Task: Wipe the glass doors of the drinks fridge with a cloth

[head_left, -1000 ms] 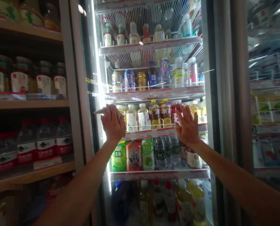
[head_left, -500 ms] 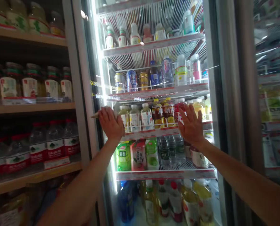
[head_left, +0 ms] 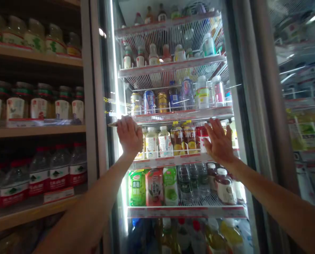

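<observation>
My left hand (head_left: 129, 135) is raised at the left side of a lit drinks fridge (head_left: 189, 212), its fingers close together. A thin, pale, stick-like piece (head_left: 113, 124) pokes out to the left from under its fingers; the rest is hidden by the hand. My right hand (head_left: 220, 143) is raised at the fridge's right side, fingers spread and palm forward, holding nothing. Both hands appear to be at the glass front, though contact is hard to make out. Between them stand dark tea bottles with yellow caps (head_left: 189, 137) and a white-labelled bottle (head_left: 164, 141).
Wooden shelves (head_left: 38, 131) on the left hold jars (head_left: 39, 102) and red-labelled water bottles (head_left: 59, 169). Inside the fridge, cans (head_left: 149, 101) stand above, and green and red cartons (head_left: 154, 187) below. A metal door frame (head_left: 260, 88) runs up the right, beside another drinks cooler (head_left: 308, 141).
The view has tilted up a little, so the shelves sit lower in the picture and the top shelf shows. Both hands have moved slightly up relative to the drinks.
</observation>
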Demonstrator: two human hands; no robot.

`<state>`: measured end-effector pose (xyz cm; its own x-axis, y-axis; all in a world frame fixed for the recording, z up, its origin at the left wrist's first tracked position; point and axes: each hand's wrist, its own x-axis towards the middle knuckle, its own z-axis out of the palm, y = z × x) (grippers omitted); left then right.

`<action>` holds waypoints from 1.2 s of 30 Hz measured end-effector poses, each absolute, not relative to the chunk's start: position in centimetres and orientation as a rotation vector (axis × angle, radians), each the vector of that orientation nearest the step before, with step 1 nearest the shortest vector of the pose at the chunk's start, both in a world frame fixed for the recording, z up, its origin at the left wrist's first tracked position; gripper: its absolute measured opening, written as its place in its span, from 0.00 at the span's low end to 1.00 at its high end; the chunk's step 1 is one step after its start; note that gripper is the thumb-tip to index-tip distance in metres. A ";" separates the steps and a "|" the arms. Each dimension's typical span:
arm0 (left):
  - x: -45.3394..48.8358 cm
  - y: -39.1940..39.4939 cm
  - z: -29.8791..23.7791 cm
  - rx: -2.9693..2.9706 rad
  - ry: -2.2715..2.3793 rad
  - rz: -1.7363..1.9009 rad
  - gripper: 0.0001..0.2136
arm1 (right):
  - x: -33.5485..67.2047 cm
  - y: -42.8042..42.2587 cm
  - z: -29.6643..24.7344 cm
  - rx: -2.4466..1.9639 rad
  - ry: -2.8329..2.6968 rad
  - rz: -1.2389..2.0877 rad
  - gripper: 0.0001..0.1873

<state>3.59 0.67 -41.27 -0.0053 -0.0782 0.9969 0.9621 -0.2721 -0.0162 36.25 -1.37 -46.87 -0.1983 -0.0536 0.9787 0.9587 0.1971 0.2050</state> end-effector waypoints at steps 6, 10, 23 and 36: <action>7.8 0.6 -39.8 -1.619 -0.738 -1.030 0.25 | 35.2 -0.5 -43.8 -0.893 -1.435 -1.235 0.30; 2.6 0.5 -37.6 -1.385 -0.978 -1.361 0.26 | 35.0 -0.3 -44.1 -0.906 -1.400 -1.253 0.29; 3.5 0.3 -36.7 -1.551 -0.854 -1.088 0.24 | 35.0 -0.1 -42.8 -0.803 -1.432 -1.289 0.31; 5.8 0.9 -32.9 -1.598 -0.734 -1.036 0.25 | 33.6 0.6 -35.3 -0.862 -1.391 -1.352 0.26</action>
